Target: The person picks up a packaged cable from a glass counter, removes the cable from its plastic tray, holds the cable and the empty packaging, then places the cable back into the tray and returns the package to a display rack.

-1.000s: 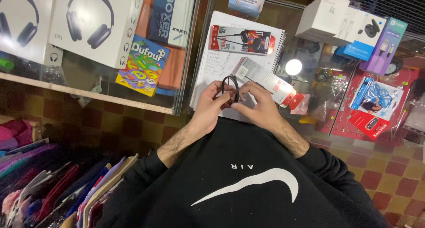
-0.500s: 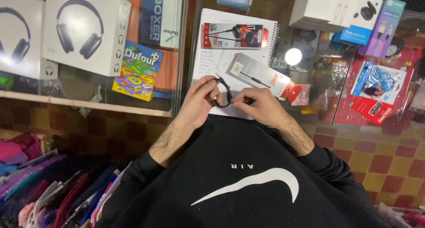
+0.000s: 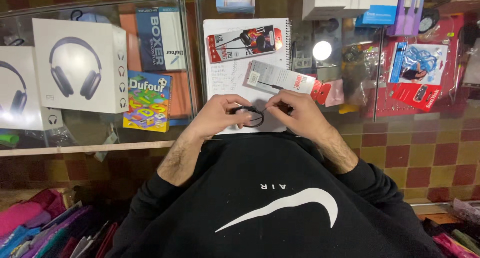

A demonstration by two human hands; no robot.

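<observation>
- We saw the black cable (image 3: 248, 116) only in part, its ends hidden under the left hand (image 3: 217, 117) and right hand (image 3: 295, 114).
- The white headphone box (image 3: 15, 93) was cut by the left edge.

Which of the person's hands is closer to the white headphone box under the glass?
Left. The left hand lies right of the headphone box; the right hand is farther right.

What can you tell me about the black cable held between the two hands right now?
The black cable is thin and glossy, like rubber-coated wire, gathered into a small loop. The left hand pinches one side and the right hand the other, holding it just above the open spiral notebook on the glass counter. Its ends are hidden by the fingers.
</observation>
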